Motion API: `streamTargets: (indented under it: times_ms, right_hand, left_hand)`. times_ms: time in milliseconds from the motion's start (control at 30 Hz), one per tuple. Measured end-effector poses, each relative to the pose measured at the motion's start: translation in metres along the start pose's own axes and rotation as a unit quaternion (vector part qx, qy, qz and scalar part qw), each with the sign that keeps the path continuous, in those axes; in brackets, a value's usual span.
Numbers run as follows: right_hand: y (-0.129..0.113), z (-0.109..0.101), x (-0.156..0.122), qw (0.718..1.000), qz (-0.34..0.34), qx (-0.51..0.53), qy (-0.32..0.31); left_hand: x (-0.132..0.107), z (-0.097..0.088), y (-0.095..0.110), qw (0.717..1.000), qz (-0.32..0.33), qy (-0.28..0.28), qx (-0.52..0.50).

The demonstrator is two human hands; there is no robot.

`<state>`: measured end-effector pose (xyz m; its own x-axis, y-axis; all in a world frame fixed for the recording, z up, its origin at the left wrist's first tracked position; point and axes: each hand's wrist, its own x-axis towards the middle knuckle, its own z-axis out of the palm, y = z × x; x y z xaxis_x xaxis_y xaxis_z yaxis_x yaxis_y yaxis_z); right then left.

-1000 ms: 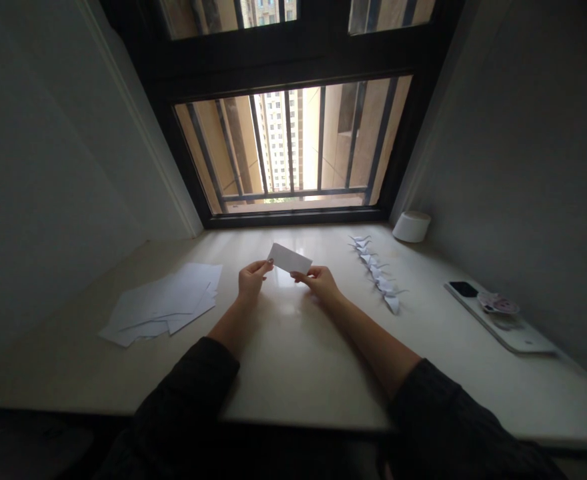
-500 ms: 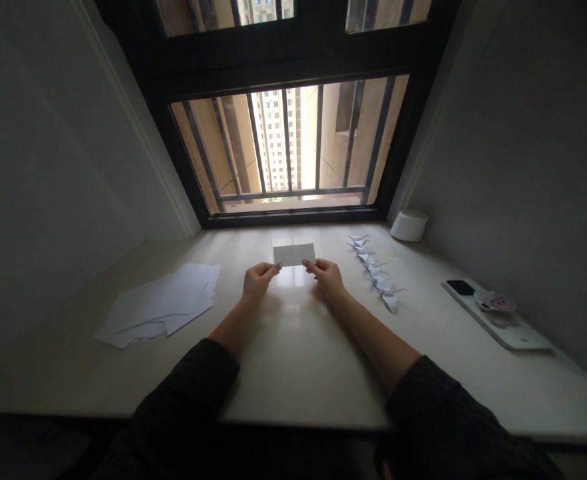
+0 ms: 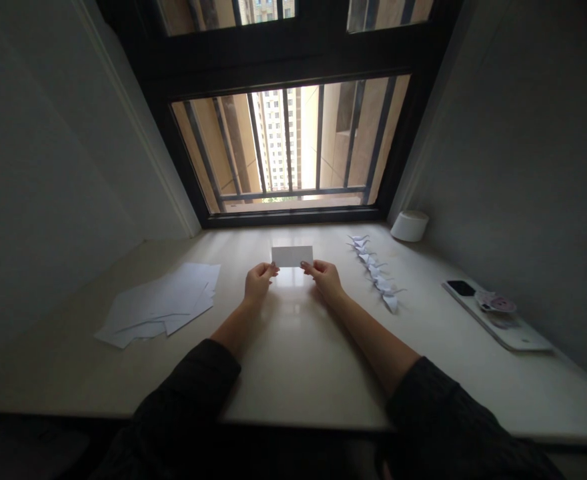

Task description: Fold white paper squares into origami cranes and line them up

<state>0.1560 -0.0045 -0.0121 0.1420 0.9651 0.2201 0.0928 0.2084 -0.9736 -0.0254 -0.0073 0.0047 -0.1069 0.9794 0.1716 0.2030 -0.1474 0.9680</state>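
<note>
A small white rectangle of paper (image 3: 292, 256) is held up over the sill between both hands. My left hand (image 3: 260, 279) pinches its lower left corner between thumb and fingers. At the lower right corner, my right hand (image 3: 325, 275) grips it the same way. The paper looks flat, with its long side running left to right; whether it is folded I cannot tell. To the right of my right hand, several folded paper cranes (image 3: 374, 272) stand in a slanting row on the sill.
A loose pile of white paper sheets (image 3: 161, 300) lies at the left of the pale windowsill (image 3: 298, 373). On the right rests a phone (image 3: 511, 337) with a round grip on its back. A white cup-like object (image 3: 409, 226) stands by the wall, near the dark window frame (image 3: 293, 217).
The paper has shifted very slightly left and is more level. My left thumb has slid outward towards the paper's left corner. The right hand's pinch stays much the same.
</note>
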Motion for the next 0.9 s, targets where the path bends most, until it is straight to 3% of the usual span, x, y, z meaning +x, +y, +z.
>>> streamTargets:
  times_ms: [133,233,500,767,900]
  right_hand:
    - [0.004,-0.002,0.002,0.998,-0.018,-0.046,0.034]
    - [0.005,-0.006,0.004,0.997,-0.02,-0.053,0.046]
    - [0.002,-0.004,0.003,0.998,-0.03,-0.058,0.0]
    - [0.002,-0.004,0.003,0.997,-0.036,-0.072,-0.006]
    - [0.002,-0.004,0.003,0.996,-0.04,-0.081,-0.024]
  left_hand:
    - [-0.003,-0.001,0.0,0.989,0.091,0.065,0.094]
    - [-0.003,-0.004,0.002,0.987,0.1,0.093,0.088]
    - [-0.004,-0.008,0.015,0.99,0.119,0.057,0.053]
    - [-0.006,-0.008,0.014,0.978,0.158,0.102,0.085]
    - [-0.007,-0.008,0.015,0.975,0.17,0.098,0.105]
